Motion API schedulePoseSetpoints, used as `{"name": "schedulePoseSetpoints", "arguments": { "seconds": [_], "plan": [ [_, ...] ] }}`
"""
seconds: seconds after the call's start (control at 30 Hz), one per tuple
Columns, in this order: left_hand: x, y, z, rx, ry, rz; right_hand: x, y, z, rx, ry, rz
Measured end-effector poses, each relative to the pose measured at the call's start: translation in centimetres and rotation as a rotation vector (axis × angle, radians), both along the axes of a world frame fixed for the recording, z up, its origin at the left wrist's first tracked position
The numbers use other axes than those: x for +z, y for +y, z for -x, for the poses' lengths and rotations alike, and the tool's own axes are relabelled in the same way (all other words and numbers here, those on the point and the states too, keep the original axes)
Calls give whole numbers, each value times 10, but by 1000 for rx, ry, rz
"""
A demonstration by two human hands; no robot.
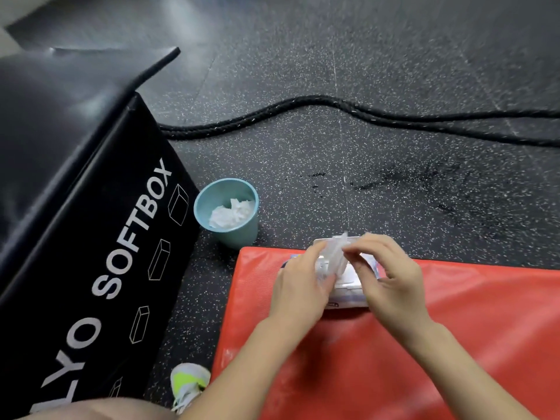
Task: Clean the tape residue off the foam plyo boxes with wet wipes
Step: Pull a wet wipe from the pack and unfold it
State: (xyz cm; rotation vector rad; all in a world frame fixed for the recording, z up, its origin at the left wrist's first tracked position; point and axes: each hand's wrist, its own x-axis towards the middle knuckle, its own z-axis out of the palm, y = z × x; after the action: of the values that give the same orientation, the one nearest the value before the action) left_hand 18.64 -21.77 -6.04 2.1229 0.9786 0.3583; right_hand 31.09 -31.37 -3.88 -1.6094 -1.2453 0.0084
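Pulling a fresh wet wipe [339, 253] from the wipes pack [348, 286], which lies at the far edge of a red mat [394, 359]. Left hand [298, 286] pressed on the pack's near-left side, fingers curled at its opening; right hand [391, 277] pinching the white sheet between thumb and fingertips just above the flip lid. Likely thin, limp and damp, so prone to tearing or dragging a second sheet along; best taken near a corner and drawn straight up, with the soft, light pack held down. Foam plyo box [91, 207] well apart at left, black, smooth vinyl skin, printed "SOFTBOX"; probably yielding under pressure, so firm flat rubbing suits it. No tape residue discernible on its visible faces. Small teal bin [227, 212] between box and mat, holding crumpled white wipes. Dark speckled rubber gym floor [363, 71], a thick black rope [333, 109] snaking across it, darker smudges beyond the mat. A shoe [188, 386] at the bottom edge.
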Motion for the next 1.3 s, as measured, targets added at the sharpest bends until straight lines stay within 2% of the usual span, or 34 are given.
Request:
{"name": "schedulePoseSetpoints", "arguments": {
  "seconds": [0.13, 0.3, 0.4, 0.5, 0.57, 0.7, 0.8, 0.87, 0.97, 1.03, 1.3],
  "plan": [
    [14, 5, 10, 77, -117, 112, 39, 25, 9, 129, 43, -91],
    [73, 28, 26, 96, -460, 500, 78, 64, 20, 244, 187, -65],
    [97, 38, 49, 157, -527, 472, 94, 80, 25, 312, 200, -34],
    [106, 38, 74, 241, -601, 430, 101, 89, 31, 350, 117, -1],
    [107, 37, 86, 275, -642, 435, 100, 92, 36, 333, 44, 12],
    [91, 34, 97, 355, -683, 484, 80, 86, 40, 233, 32, 83],
    [75, 26, 91, 441, -594, 463, 38, 66, 34, 176, -45, 237],
    [67, 20, 86, 517, -482, 377, 5, 50, 28, 130, -196, 358],
    [59, 13, 81, 556, -395, 347, -40, 34, 10, 27, -499, 366],
    [55, 10, 82, 558, -343, 328, -55, 24, 0, -47, -595, 360],
    [48, 12, 86, 574, -343, 344, -87, -29, 1, -59, -540, 305]
  ]
}}
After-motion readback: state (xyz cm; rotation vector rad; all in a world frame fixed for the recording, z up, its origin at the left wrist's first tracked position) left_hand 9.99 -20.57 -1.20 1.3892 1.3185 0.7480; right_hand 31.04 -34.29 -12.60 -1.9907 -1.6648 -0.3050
